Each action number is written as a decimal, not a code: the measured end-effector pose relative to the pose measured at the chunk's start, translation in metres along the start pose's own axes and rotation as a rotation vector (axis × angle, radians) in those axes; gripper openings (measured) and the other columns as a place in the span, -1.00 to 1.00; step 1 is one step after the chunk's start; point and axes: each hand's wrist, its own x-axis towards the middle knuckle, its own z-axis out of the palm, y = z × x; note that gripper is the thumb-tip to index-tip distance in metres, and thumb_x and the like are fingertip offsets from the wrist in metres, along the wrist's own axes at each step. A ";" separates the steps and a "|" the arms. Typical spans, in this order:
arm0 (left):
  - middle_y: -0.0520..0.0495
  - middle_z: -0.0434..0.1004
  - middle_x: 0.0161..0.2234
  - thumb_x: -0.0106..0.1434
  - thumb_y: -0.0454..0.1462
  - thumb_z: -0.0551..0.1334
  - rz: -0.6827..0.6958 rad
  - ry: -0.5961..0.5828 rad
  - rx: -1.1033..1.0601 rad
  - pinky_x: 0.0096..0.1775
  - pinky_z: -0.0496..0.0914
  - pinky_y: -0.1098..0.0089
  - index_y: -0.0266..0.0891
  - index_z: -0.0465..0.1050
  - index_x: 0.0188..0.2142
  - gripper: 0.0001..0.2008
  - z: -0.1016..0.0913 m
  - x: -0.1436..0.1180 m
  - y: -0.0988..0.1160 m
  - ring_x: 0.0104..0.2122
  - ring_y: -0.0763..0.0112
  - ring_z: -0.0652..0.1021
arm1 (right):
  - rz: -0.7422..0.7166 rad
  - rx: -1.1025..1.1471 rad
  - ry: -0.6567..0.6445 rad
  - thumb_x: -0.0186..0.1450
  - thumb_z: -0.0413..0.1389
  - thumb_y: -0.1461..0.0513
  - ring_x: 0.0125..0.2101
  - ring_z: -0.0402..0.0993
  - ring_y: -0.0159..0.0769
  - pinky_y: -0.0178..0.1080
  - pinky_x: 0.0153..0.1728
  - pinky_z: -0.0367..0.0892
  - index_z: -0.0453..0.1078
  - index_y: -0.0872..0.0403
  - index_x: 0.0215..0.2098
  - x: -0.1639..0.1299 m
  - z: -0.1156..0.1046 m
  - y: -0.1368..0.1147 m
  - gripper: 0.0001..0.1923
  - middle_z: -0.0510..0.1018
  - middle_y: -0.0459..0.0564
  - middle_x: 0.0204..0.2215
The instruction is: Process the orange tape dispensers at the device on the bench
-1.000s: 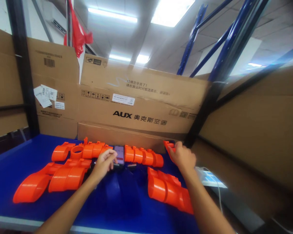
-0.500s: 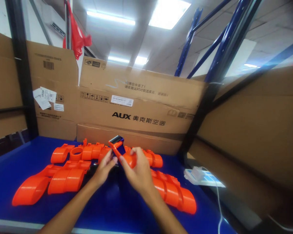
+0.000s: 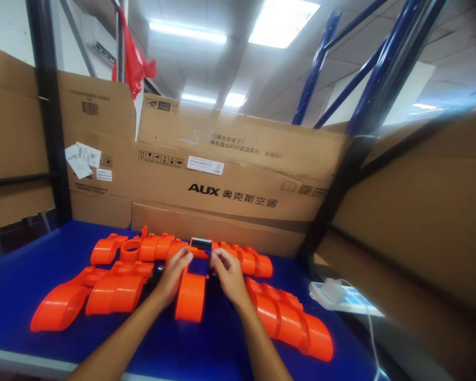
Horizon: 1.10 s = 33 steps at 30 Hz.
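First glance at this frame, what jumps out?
The bright orange plastic parts spread over the blue tabletop, in rows to the left and right of the hands. In the middle, the left hand and right hand both grip the far end of one orange piece lying between them. Behind stands a large brown carton printed AUX, leaning against the rack.
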 end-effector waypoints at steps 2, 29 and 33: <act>-0.11 0.65 -0.18 0.03 -0.15 0.44 -0.004 0.001 0.059 0.03 0.38 0.28 -0.22 0.59 -0.17 -0.64 0.002 -0.002 0.002 0.00 0.10 0.54 | 0.016 0.023 -0.045 0.33 0.08 0.02 -0.52 0.27 -0.38 -0.34 -0.48 0.21 0.37 0.07 -0.41 -0.005 -0.001 0.005 -0.69 0.36 -0.13 -0.56; -0.17 0.62 -0.17 0.15 -0.09 0.34 0.232 -0.175 0.377 -0.04 0.39 0.21 -0.26 0.53 -0.08 -0.60 -0.009 0.013 -0.012 -0.16 0.14 0.56 | 0.058 -0.102 0.058 0.19 0.10 0.14 -0.61 0.21 -0.43 -0.40 -0.60 0.14 0.37 0.10 -0.52 -0.017 0.005 0.017 -0.78 0.31 -0.17 -0.65; -0.13 0.63 -0.22 0.18 -0.09 0.32 0.226 -0.211 0.385 -0.08 0.39 0.25 -0.27 0.55 -0.08 -0.62 -0.009 0.013 -0.012 -0.23 0.19 0.56 | 0.043 -0.132 0.073 0.14 0.08 0.21 -0.60 0.21 -0.43 -0.39 -0.57 0.17 0.32 0.08 -0.54 -0.018 0.003 0.019 -0.86 0.31 -0.17 -0.64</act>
